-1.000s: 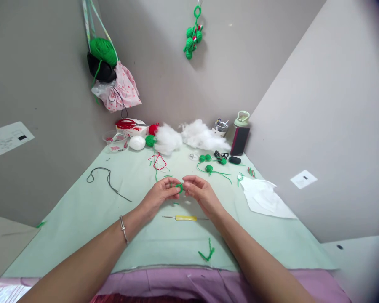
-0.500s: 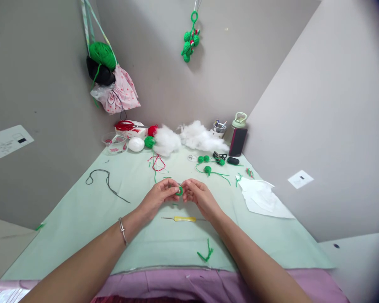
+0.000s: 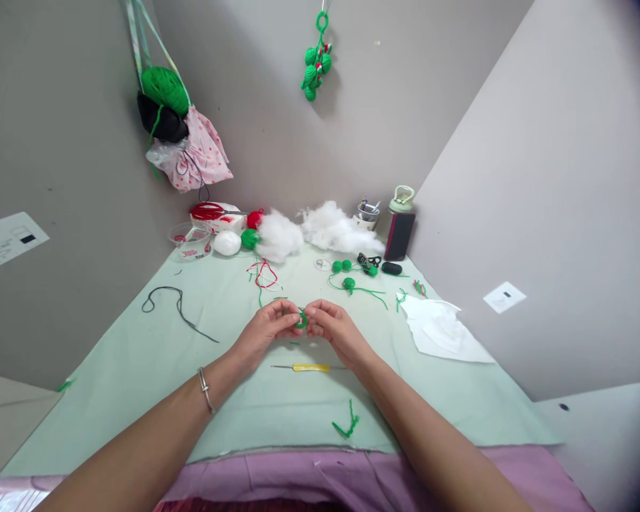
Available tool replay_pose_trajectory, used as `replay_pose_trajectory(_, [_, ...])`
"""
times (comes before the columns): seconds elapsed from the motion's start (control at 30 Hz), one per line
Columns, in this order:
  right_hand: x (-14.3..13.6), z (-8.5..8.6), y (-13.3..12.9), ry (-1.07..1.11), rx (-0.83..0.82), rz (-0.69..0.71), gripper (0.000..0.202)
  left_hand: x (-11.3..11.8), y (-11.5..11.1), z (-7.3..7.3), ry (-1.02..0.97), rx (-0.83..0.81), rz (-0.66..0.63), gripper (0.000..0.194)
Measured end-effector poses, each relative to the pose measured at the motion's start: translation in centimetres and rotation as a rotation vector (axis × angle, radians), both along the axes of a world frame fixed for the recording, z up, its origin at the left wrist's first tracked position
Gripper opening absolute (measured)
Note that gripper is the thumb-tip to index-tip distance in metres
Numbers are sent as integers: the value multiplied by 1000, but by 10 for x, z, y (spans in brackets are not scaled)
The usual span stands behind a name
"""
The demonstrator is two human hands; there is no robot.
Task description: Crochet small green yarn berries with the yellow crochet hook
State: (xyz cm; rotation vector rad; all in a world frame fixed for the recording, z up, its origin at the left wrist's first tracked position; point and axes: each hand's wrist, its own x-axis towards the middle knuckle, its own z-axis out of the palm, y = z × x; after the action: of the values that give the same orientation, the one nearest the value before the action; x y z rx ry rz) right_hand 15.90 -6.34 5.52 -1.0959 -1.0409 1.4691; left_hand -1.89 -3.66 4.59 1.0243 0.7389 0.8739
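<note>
Above the green cloth, a small green crochet piece is pinched.
It is gripped between the closed fingertips of the left hand and right hand; a yellow-handled hook lies just beneath.

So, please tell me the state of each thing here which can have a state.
left hand: fingers pinched on the small green crochet piece
right hand: fingers pinched on the same piece
crochet hook: lying flat on the green cloth, untouched
red scissors: resting on a white box, appear shut
white stuffing: loose heap by the wall
white paper: crumpled, lying on the cloth
</note>
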Motion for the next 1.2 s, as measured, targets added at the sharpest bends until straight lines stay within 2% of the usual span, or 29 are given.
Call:
replay_pose_trajectory(0.2, [0, 0, 0, -43, 16, 6, 21, 1, -2, 3, 9, 16, 4, 31])
replay_pose_trajectory(0.5, [0, -4, 1, -28, 62, -13, 30, 1, 0, -1, 39, 50, 42, 27])
replay_pose_trajectory(0.73, [0, -6, 1, -56, 147, -16, 29, 2, 0, -2, 69, 78, 73, 24])
replay_pose_trajectory(1.0, [-3, -5, -1, -93, 239, -51, 24, 1, 1, 2, 75, -19, 3, 26])
replay_pose_trajectory(1.2, [-1, -7, 1, -67, 232, -89, 26, 1, 0, 3, 49, -38, 4, 31])
